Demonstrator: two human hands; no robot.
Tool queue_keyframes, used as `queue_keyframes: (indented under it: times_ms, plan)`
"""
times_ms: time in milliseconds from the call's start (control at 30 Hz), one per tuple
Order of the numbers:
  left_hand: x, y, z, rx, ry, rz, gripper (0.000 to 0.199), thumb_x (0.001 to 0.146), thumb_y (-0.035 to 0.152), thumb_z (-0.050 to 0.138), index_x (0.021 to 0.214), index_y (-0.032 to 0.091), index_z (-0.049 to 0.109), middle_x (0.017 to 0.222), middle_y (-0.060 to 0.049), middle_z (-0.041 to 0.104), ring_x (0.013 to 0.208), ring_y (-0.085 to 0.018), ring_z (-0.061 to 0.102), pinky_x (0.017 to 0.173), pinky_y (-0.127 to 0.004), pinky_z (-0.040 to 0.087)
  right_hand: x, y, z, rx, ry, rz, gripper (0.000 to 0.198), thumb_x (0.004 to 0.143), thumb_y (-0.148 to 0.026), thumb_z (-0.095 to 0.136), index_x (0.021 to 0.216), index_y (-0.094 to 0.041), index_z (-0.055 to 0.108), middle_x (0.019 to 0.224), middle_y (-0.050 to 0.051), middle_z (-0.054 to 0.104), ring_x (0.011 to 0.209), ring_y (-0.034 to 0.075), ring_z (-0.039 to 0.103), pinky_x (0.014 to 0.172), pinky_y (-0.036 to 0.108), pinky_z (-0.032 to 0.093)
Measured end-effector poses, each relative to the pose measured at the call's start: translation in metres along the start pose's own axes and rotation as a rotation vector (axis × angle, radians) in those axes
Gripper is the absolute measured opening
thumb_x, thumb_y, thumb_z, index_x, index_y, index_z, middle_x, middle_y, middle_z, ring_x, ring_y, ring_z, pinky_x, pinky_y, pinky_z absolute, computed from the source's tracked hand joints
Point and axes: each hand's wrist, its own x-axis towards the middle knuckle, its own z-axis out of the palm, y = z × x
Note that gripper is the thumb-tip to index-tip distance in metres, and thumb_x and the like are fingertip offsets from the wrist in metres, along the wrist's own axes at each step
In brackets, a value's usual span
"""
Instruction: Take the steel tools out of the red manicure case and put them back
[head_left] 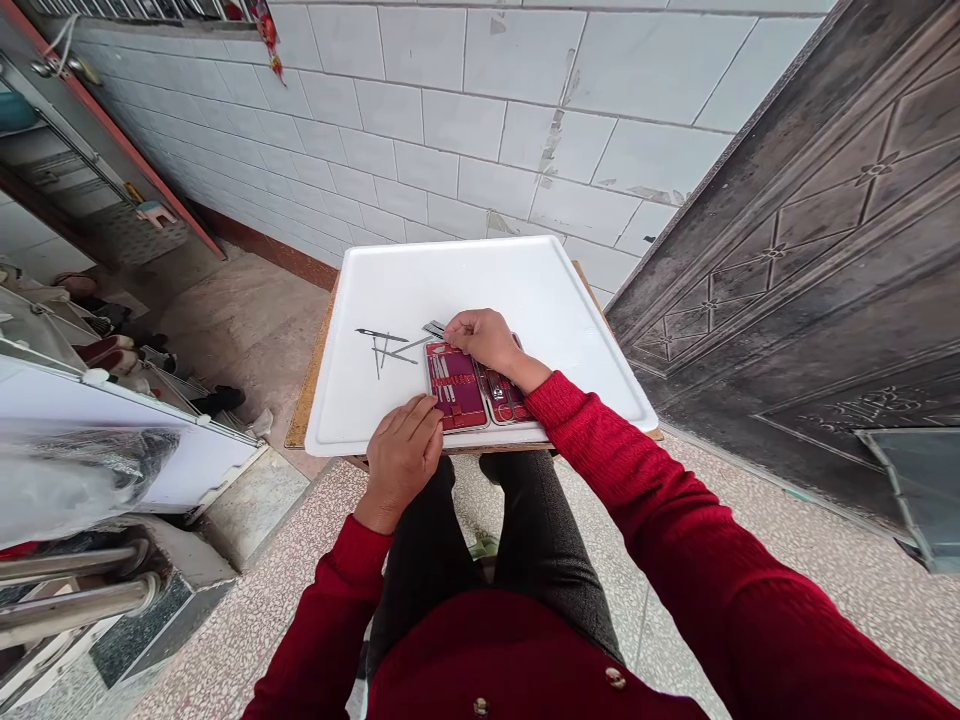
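Note:
An unfolded manicure case (459, 418) with a red and purple lining lies at the front of a white board. Slim metal tools (444, 385) sit under loops in its left half; a nail clipper (496, 390) and small scissors (506, 410) show in the right half, partly under my right wrist. My right hand (484, 338) is closed in a pinch at the case's far edge, and what its fingertips hold is hidden. Flat silver pieces (433, 328) lie beside those fingertips. My left hand (409, 440) rests with fingers extended, touching the case's near left corner.
Several thin metal tools (382, 338) lie loosely crossed on the white board (480, 268), left of the case. A tiled wall (465, 130) stands behind, a dark carved door (780, 250) at right. Shelves with shoes (112, 355) are at left.

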Motion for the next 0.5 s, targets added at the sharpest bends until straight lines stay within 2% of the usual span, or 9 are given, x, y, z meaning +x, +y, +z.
queue_keyframes:
  times_ms: [133,300,500]
  plan:
    - [-0.001,0.0,0.0,-0.013,-0.014,-0.011,0.019,0.099,0.015,0.057,0.113,0.02,0.069,0.124,-0.009,0.077,0.119,-0.026,0.071,0.097,-0.041,0.057,-0.004,-0.011,0.004,-0.119,-0.005,-0.06,0.017,0.086,-0.028,0.069,0.076,-0.016,0.073,0.066,-0.001,0.068,0.061,0.012,0.057,0.062,0.024,0.042]
    - [-0.002,0.0,0.0,-0.012,-0.013,-0.011,0.019,0.099,0.015,0.056,0.112,0.019,0.07,0.123,-0.009,0.077,0.118,-0.026,0.072,0.098,-0.041,0.057,-0.004,-0.049,0.014,-0.263,-0.174,-0.13,0.012,0.085,-0.016,0.068,0.074,-0.016,0.074,0.066,-0.002,0.068,0.061,0.011,0.056,0.062,0.023,0.04]
    - [-0.003,0.0,0.001,-0.016,0.002,-0.01,0.02,0.099,0.014,0.056,0.112,0.019,0.07,0.123,-0.009,0.077,0.118,-0.025,0.072,0.099,-0.041,0.058,0.016,-0.075,0.04,-0.239,-0.328,-0.007,0.018,0.085,-0.016,0.069,0.068,-0.015,0.072,0.062,-0.001,0.069,0.056,0.011,0.059,0.061,0.023,0.044]
